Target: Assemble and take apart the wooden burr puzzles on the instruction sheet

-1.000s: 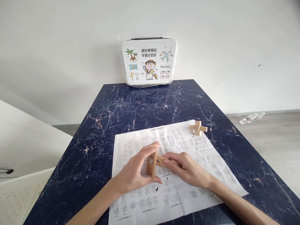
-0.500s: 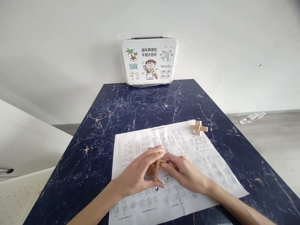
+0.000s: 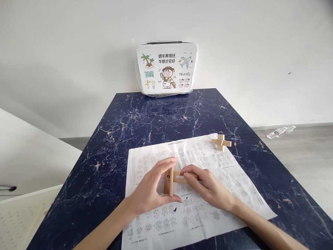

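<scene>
My left hand [image 3: 145, 189] grips a wooden puzzle piece [image 3: 168, 185], with fingers over its top end and the thumb under its lower end. A black mark shows on the flat face, and a thin upright edge faces right. Against that edge lies a lighter wooden strip [image 3: 177, 178], its far end inside my right hand [image 3: 208, 187]. The thumb and fingers of that hand are closed around the strip. Whether the two pieces interlock, I cannot tell. Both hands are over a printed instruction sheet [image 3: 145, 236].
An assembled wooden cross puzzle [image 3: 221, 142] sits at the sheet's far right corner. A white cartoon-printed case [image 3: 166, 69] in clear plastic leans on the wall at the back of the blue marbled table [image 3: 166, 118]. A clear plastic bottle [image 3: 281, 132] lies on the floor at right.
The left-hand piece has turned more upright and moved slightly left. My right hand has drawn a little to the right, so more of the strip shows between the hands.
</scene>
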`<state>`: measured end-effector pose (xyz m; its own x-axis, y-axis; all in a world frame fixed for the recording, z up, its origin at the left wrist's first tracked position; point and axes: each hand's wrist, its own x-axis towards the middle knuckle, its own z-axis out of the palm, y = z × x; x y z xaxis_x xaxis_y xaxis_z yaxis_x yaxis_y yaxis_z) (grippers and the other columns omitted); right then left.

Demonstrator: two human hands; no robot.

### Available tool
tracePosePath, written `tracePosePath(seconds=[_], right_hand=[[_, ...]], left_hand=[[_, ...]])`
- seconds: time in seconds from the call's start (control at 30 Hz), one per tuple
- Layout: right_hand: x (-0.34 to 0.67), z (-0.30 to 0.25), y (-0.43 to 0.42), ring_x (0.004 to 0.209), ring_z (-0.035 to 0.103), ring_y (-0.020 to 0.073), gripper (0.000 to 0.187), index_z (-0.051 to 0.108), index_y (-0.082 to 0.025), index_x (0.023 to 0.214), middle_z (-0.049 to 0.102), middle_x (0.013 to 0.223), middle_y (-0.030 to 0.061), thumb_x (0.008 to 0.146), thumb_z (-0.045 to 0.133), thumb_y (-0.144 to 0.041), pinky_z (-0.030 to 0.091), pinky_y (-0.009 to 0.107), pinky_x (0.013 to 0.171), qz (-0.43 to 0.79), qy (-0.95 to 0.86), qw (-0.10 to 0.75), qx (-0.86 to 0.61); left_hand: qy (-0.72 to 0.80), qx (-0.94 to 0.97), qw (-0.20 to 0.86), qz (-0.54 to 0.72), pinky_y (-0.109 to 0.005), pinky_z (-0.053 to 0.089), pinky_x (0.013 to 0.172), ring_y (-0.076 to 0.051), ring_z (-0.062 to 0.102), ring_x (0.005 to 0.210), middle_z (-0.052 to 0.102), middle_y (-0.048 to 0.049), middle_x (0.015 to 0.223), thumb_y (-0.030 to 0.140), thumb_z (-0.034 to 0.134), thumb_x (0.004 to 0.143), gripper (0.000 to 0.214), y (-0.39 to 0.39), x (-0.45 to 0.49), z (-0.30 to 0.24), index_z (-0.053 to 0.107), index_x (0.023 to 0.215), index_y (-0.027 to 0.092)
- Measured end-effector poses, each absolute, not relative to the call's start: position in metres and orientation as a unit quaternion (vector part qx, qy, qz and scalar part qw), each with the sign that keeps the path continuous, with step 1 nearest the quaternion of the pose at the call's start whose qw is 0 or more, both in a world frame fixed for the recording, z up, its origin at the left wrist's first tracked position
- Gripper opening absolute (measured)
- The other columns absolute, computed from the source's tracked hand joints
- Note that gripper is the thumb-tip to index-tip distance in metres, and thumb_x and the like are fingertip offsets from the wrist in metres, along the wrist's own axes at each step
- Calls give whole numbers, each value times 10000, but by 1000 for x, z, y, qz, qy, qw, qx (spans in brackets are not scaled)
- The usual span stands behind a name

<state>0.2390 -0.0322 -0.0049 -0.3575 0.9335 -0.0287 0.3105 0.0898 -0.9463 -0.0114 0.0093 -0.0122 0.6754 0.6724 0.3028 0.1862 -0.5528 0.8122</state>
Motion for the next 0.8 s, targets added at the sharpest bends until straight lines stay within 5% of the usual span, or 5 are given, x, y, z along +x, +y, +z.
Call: tracePosePath(seconds=[0.8], right_hand=[[234, -10, -35, 551, 301, 123, 311, 591, -218, 1162, 371, 632, -98, 1141, 448, -494, 245, 283, 516, 563, -604, 339, -452]], left_hand=[[265, 813, 428, 291, -641, 487, 1212, -402, 466, 1549, 462, -107, 1675, 491, 949, 788, 1044, 8, -12, -10, 326, 1626, 460]])
